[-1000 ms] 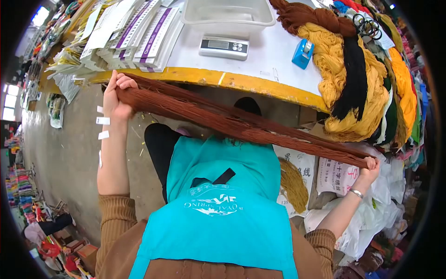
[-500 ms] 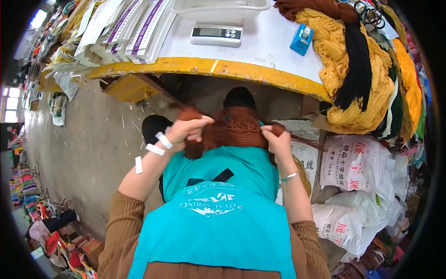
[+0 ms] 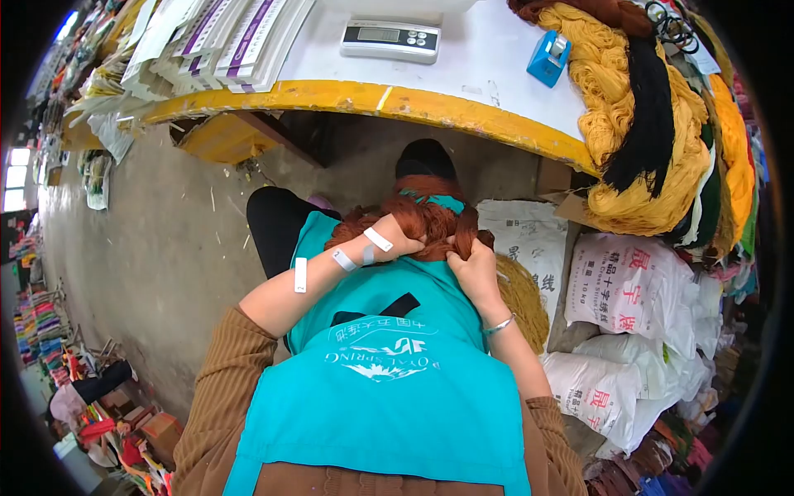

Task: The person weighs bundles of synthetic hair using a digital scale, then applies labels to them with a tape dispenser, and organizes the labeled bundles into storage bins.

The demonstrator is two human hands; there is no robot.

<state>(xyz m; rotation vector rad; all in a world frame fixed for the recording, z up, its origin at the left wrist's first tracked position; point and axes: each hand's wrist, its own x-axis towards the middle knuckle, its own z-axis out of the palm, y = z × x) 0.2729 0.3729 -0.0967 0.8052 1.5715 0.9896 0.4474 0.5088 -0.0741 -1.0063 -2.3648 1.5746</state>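
Observation:
Reddish-brown yarn (image 3: 430,217) lies in thick strands across my lap, over the teal apron (image 3: 380,322). My left hand (image 3: 399,238), with white labels stuck along the wrist and forearm, is closed on the yarn from the left. Close beside it, my right hand (image 3: 475,266) pinches a bundle of the same yarn between thumb and fingers; a bracelet circles that wrist. The two hands nearly meet at the middle of the yarn. Some of the left fingers are hidden by strands.
A yellow-edged table (image 3: 364,95) stands ahead, bearing a digital scale (image 3: 390,41), a blue tape dispenser (image 3: 549,58), stacked papers (image 3: 240,41) and ochre and black yarn (image 3: 645,116). White printed sacks (image 3: 628,285) and an olive-yellow yarn bundle (image 3: 521,302) lie at the right.
My hands have come together from either side of the yarn. The strands have gathered toward the middle, showing teal cloth beyond them. The view has shifted slightly.

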